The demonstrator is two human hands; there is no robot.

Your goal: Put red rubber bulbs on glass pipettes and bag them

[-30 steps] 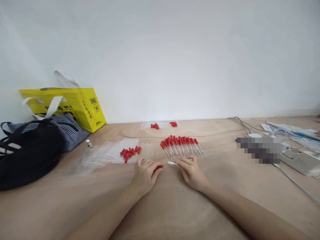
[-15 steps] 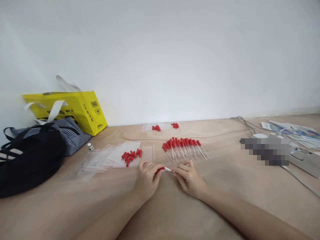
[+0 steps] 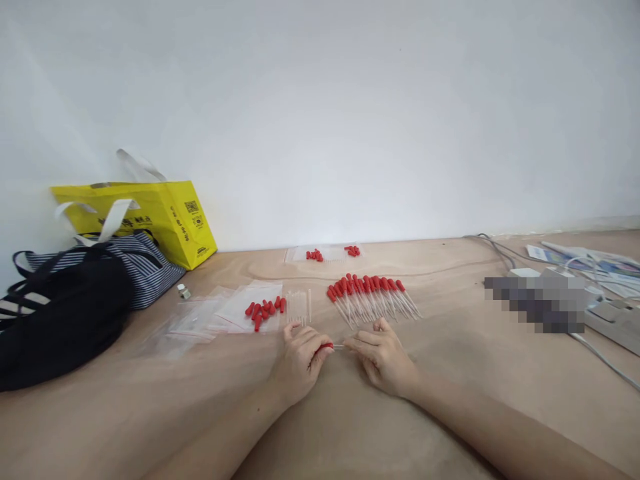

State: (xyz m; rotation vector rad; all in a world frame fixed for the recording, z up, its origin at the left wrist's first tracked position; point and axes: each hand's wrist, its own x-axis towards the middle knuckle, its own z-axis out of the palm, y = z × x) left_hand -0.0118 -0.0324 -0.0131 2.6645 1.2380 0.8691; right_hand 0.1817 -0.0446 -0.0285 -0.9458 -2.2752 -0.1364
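Note:
My left hand [image 3: 300,357] pinches a red rubber bulb [image 3: 326,346] between thumb and fingers. A thin clear glass tube [image 3: 339,347] runs from the bulb across to my right hand [image 3: 384,359], whose fingertips are closed on it. Just beyond my hands lies a fanned row of droppers [image 3: 368,285], red bulbs pointing away and clear tips toward me. Left of these, several bare glass tubes [image 3: 299,308] lie side by side. Beside them, loose red bulbs [image 3: 265,310] rest in a small heap on a clear plastic bag [image 3: 235,313].
Near the wall, another clear bag [image 3: 327,253] carries more red bulbs [image 3: 315,255]. A tiny bottle [image 3: 184,291] stands at left, before a yellow bag [image 3: 183,223], a striped bag [image 3: 150,267] and a black bag [image 3: 90,313]. Cables [image 3: 500,250], a power strip [image 3: 617,327] and papers [image 3: 600,257] occupy the right.
The bulb and tube have turned from a slant to nearly level between my hands, and sit slightly lower. The view has shifted a little. Both hands keep their grip.

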